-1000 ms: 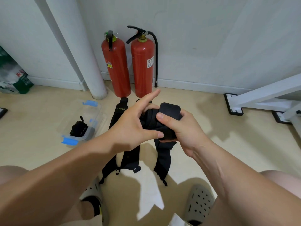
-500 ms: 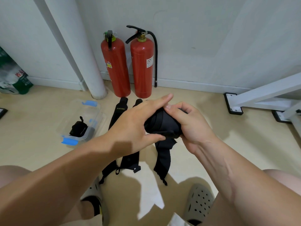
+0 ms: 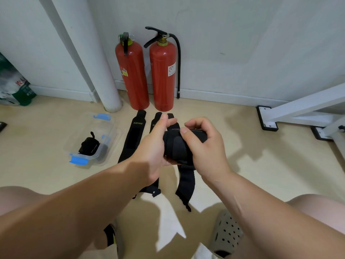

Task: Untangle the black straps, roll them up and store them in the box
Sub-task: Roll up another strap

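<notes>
Black strap roll (image 3: 175, 146) held above floor between both hands, loose tail hanging below. Grip: left hand (image 3: 152, 146) curled round roll's left end; right hand (image 3: 207, 148) clasps top, thumb pressing wrap. Beneath, flat straps (image 3: 133, 139) on floor. Left of them, clear box (image 3: 106, 126), seemingly one rolled strap (image 3: 89, 146) inside.

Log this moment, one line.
phase: rolling | left hand: grips strap roll | right hand: grips it | box: stored roll inside
</notes>
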